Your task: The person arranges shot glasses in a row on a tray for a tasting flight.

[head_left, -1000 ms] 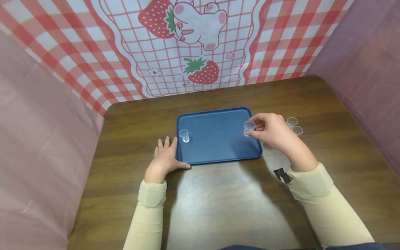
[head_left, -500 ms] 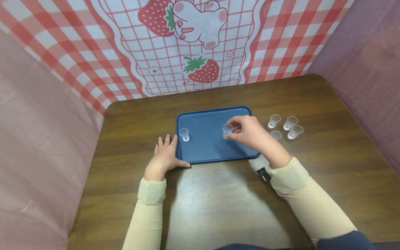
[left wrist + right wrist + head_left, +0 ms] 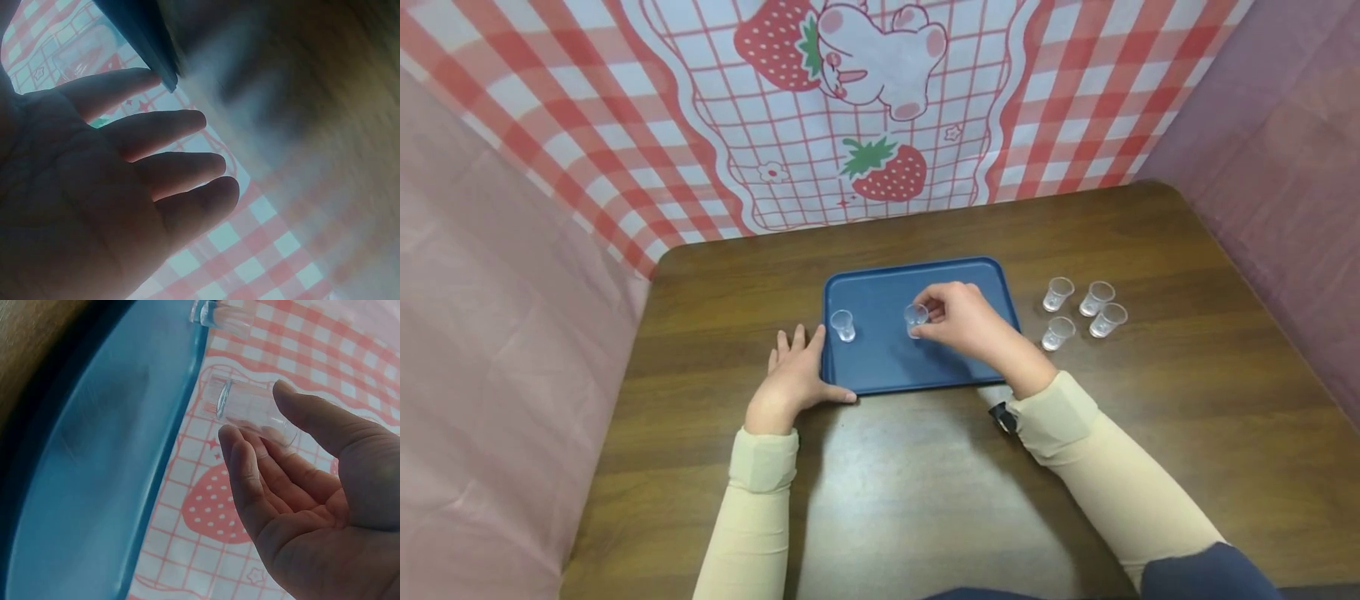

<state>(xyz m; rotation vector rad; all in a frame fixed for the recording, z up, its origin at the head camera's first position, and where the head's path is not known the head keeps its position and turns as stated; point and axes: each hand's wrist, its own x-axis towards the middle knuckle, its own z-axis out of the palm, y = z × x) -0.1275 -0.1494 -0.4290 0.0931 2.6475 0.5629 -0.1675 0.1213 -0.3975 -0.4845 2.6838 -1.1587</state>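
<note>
One thumb and the opposing fingers of the right hand [image 3: 966,321] pinch a clear cup [image 3: 915,320], held above the middle of a blue tray [image 3: 880,371]. The left hand [image 3: 790,379], fingers straight and spread, touches the tray's left edge. Near that end, a second cup [image 3: 844,327] stands on the tray. Four further cups [image 3: 1057,334] stand on the wooden table [image 3: 925,483] to the right; behind hangs a checked cloth [image 3: 1060,125].

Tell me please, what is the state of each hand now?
Left hand: open, touching the blue tray.
Right hand: closed, holding a clear cup.
</note>
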